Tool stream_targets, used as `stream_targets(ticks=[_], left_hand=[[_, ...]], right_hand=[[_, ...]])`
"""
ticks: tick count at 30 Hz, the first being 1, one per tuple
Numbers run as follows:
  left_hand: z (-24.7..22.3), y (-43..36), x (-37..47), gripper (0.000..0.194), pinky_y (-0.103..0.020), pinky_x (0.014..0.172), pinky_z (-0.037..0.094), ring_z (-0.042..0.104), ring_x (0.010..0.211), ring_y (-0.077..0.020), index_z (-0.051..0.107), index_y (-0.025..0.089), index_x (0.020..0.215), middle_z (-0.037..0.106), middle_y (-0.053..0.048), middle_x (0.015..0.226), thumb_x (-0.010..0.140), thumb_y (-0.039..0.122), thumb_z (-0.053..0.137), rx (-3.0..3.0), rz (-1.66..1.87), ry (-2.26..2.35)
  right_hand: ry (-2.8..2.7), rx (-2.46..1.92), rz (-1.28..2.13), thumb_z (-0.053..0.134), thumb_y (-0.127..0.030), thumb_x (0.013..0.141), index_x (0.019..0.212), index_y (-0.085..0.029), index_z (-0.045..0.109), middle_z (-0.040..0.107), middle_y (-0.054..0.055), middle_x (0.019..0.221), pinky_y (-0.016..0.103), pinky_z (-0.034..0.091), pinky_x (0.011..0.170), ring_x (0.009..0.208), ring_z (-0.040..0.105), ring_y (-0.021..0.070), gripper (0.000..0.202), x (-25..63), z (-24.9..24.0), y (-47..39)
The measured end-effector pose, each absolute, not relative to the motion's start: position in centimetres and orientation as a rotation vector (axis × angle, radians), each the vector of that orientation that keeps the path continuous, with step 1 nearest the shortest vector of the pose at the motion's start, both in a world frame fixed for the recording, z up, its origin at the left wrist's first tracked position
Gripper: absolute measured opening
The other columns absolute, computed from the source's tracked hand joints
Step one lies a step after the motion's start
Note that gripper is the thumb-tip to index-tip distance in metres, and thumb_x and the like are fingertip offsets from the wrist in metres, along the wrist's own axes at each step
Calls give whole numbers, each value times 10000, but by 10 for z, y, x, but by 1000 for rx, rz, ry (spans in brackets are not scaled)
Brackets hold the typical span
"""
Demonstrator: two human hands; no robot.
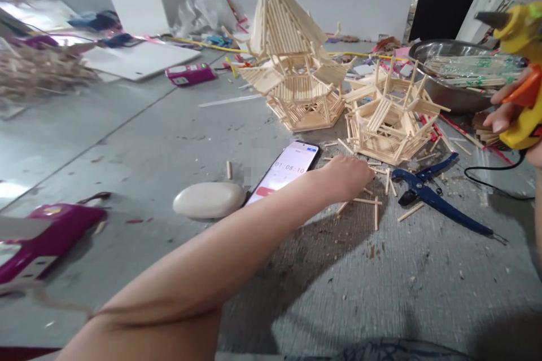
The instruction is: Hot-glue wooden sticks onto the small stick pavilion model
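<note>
My left hand reaches across to the short wooden sticks strewn on the floor. Its fingers are curled closed, and whatever lies in them is hidden by the back of the hand. At the right edge, my right hand grips a yellow hot glue gun with an orange trigger, nozzle toward the left. Just beyond the left hand stands a small open framework of sticks. Beside it rises a taller stick pagoda model with a pointed roof. Blue-handled cutters lie open to the right of the left hand.
A phone showing a timer and a pale rounded object lie by my left forearm. A metal bowl holds bagged sticks. Purple devices sit at left, near a white board. The glue gun's black cord trails over the floor.
</note>
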State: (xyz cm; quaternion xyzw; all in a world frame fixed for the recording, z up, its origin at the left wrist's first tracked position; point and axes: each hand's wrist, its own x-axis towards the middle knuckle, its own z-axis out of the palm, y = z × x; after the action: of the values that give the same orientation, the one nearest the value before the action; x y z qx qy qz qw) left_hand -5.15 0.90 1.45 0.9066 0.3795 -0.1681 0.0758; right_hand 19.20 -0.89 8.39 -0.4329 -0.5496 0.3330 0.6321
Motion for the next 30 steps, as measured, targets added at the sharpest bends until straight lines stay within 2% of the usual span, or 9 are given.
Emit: stream_targets(ticks=[5,10,14,18,21,23,27,30], left_hand=[[13,10,-44,151,-305,712,469,628,856,-224,660,183,785,698,-91,912,708,111,551,2732,-558,1069],[15,13,-47,198,-305,664,460,633,791,-221,634,167,817,687,-93,828,693,83,505,2684,-425,1049],[21,15,-58,179,-253,578,425,588,602,-136,590,171,854,637,-30,673,758,105,454,2521,28,1017],[21,9,-58,125,-198,419,351,476,390,-61,506,192,928,565,40,556,832,224,433,1915,565,1007],[14,2,-47,84,-182,345,230,321,298,-37,473,208,876,407,101,413,856,282,436,1488,781,1007],[8,-4,-39,63,-172,339,192,266,302,-30,466,206,827,338,116,397,850,264,461,1238,884,996],[5,-12,-32,55,-175,386,296,398,380,-28,515,172,880,473,71,528,833,165,486,940,885,899],[7,-12,-34,119,-179,455,374,488,450,-34,547,139,918,563,30,613,824,103,483,837,870,840]], right_hand=[[-1206,-935,848,679,-555,607,814,-213,666,634,7,588,332,379,352,371,535,164,400,191,67,-11],[-1222,-944,875,661,-551,634,733,-189,659,648,26,603,321,386,352,380,550,160,375,193,61,-12],[-1212,-961,866,661,-562,624,676,-201,646,649,23,605,322,391,351,376,545,156,365,195,64,-15],[-1169,-980,846,667,-561,618,704,-212,655,638,21,603,312,380,341,373,538,150,359,195,64,-15],[-1164,-976,854,674,-540,623,742,-210,664,629,25,599,312,380,336,385,540,153,351,195,63,-14],[-1166,-964,868,680,-511,634,777,-211,672,633,34,603,309,377,333,413,553,164,332,196,62,-14],[-1168,-954,878,655,-484,674,765,-217,681,630,38,608,306,379,334,436,555,167,283,197,61,-15],[-1152,-940,881,686,-478,640,791,-231,689,603,18,614,295,380,331,468,559,161,290,195,61,-15]])
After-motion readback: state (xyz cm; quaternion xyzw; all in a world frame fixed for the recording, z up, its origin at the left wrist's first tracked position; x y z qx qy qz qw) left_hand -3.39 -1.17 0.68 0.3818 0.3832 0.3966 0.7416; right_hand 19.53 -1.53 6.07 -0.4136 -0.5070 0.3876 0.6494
